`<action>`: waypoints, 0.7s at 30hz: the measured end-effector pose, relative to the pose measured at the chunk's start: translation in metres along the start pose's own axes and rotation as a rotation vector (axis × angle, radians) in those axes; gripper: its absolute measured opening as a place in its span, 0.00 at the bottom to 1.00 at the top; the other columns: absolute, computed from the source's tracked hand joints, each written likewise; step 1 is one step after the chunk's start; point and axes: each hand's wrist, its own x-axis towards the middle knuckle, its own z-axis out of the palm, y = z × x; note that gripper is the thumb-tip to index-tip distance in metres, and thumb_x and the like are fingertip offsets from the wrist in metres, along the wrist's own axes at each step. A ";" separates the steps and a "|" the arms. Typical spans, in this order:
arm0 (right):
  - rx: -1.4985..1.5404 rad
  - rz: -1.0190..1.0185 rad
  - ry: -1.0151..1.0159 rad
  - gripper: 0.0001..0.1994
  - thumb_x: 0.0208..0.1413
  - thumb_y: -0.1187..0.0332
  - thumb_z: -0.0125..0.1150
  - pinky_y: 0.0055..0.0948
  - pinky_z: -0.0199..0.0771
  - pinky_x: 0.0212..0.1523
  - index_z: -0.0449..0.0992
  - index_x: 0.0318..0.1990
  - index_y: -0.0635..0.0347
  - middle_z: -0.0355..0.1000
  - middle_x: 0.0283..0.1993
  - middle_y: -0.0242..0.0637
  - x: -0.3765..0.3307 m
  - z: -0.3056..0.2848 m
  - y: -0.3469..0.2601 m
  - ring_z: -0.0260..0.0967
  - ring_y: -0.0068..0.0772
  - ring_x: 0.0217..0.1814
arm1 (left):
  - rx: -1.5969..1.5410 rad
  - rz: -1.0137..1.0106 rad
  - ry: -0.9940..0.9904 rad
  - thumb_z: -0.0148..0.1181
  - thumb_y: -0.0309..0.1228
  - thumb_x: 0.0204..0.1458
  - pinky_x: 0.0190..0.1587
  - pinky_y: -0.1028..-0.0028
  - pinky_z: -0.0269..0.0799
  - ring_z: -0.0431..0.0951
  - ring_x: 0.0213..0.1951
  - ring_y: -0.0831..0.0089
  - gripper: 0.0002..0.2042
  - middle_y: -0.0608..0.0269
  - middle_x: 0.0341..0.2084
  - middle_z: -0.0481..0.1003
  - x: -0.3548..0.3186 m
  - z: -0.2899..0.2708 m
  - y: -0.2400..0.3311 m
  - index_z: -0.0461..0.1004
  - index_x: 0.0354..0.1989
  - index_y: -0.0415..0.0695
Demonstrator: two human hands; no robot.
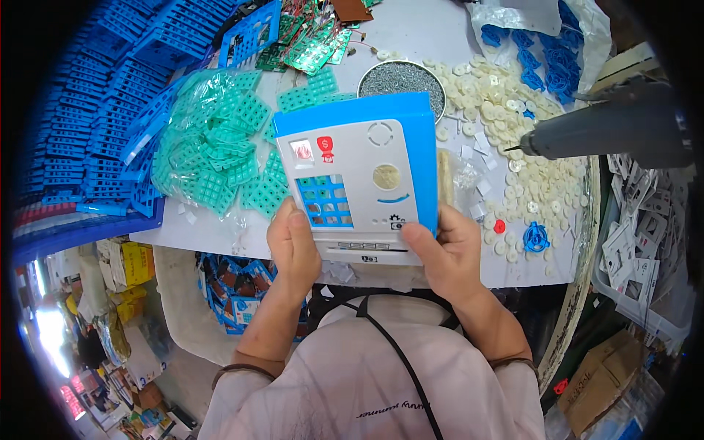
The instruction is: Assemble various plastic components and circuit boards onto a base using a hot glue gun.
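Both my hands hold a white and blue plastic toy cash-machine housing upright in front of me, over the table's near edge. Its white front panel (359, 143) faces me, with a blue shell (424, 147) behind it. The panel has a grid of square key openings, a round hole, a curved slot and a long slot low down. My left hand (295, 238) grips the lower left edge, thumb up. My right hand (449, 253) is closed on the lower right corner, its thumb on the front. The fingers behind the housing are partly hidden.
Turquoise rubber keypads (213, 139) and stacked blue plastic frames (88, 125) lie left. Green circuit boards (312, 48) and a bowl (443, 106) of small screws are behind. Cream plastic discs (506, 103) spread right, beneath a power screwdriver (594, 130). A bin (176, 293) stands below left.
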 end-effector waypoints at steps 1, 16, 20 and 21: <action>-0.034 -0.029 0.006 0.13 0.65 0.67 0.66 0.19 0.68 0.34 0.78 0.47 0.70 0.78 0.38 0.31 0.000 0.001 0.000 0.69 0.13 0.36 | 0.040 0.031 0.011 0.43 0.41 0.72 0.34 0.78 0.65 0.68 0.30 0.82 0.20 0.66 0.27 0.73 0.000 -0.001 -0.001 0.74 0.38 0.36; -0.800 -0.621 -0.185 0.25 0.54 0.68 0.67 0.42 0.72 0.62 0.73 0.61 0.60 0.68 0.67 0.48 0.001 -0.032 -0.044 0.62 0.47 0.71 | -0.445 -0.695 -0.684 0.54 0.31 0.65 0.56 0.68 0.76 0.78 0.55 0.68 0.32 0.51 0.58 0.75 0.034 -0.045 0.049 0.51 0.75 0.34; 0.196 0.032 0.025 0.30 0.67 0.71 0.57 0.35 0.71 0.62 0.55 0.74 0.69 0.69 0.66 0.48 -0.026 -0.019 -0.021 0.65 0.35 0.68 | -0.441 -0.527 -0.473 0.45 0.18 0.66 0.58 0.71 0.72 0.76 0.57 0.71 0.32 0.51 0.60 0.73 0.012 -0.020 0.052 0.43 0.77 0.34; 0.193 0.128 0.025 0.29 0.67 0.72 0.57 0.32 0.72 0.60 0.57 0.73 0.70 0.71 0.63 0.46 -0.030 -0.025 -0.013 0.68 0.32 0.64 | -0.429 -0.504 -0.496 0.45 0.18 0.66 0.59 0.71 0.71 0.75 0.58 0.71 0.31 0.51 0.61 0.73 0.009 -0.017 0.050 0.43 0.77 0.34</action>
